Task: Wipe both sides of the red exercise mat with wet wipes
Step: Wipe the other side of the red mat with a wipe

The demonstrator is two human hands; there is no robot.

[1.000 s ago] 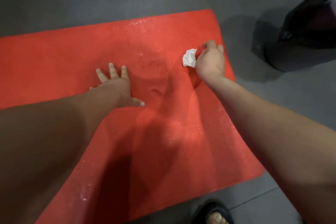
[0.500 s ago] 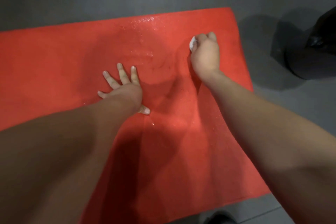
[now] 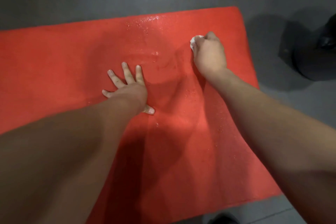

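Both hands matter: left hand [image 3: 127, 90] flat, fingers spread, pins the mat [image 3: 54, 60]; right hand [image 3: 209, 53] curls around the wipe [image 3: 192, 42]. Press evenly, overlapping strokes past its fingertips.

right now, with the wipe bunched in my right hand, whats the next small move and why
Probably sweep the right hand and its wet wipe toward the right edge of the red mat: droplets glisten mid-mat, while that strip looks dull. The left hand lies flat, pinning the mat.

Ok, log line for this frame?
right hand: grips wet wipe on red exercise mat | left hand: flat, presses mat | phase: wiping upper face
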